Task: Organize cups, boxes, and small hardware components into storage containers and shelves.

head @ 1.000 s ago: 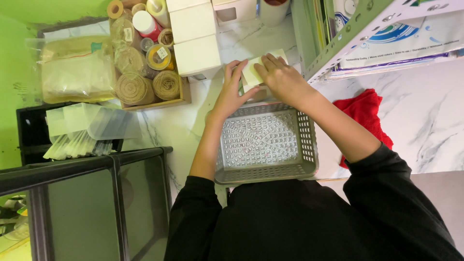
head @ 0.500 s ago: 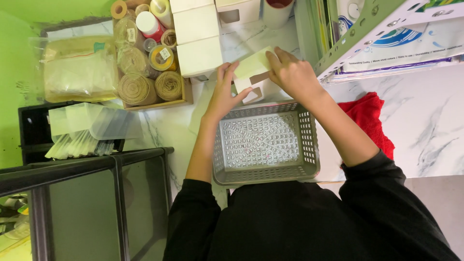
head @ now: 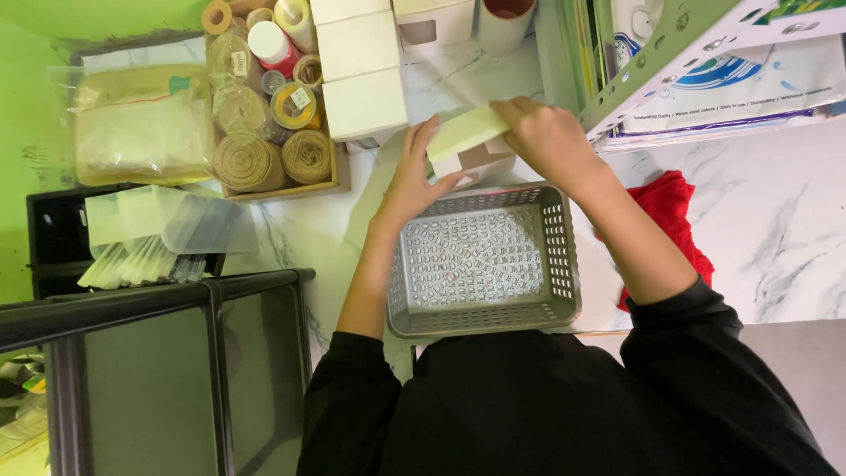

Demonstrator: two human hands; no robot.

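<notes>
We hold a pale flat box (head: 467, 132) tilted above the marble table (head: 775, 229), just beyond the far rim of the grey perforated basket (head: 483, 264). Our left hand (head: 412, 176) grips its near-left end, fingers closed on it; our right hand (head: 546, 137) clamps the far-right end. A brown-and-white carton (head: 480, 163) sits under the box. Stacked white boxes (head: 359, 75) and twine rolls (head: 264, 159) lie left; a red cloth (head: 674, 216) lies right.

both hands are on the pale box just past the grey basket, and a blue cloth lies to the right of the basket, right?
Not quite: the cloth is red, not blue, as the head view shows. Both the left hand and right hand do hold the pale box just past the grey basket.
</notes>
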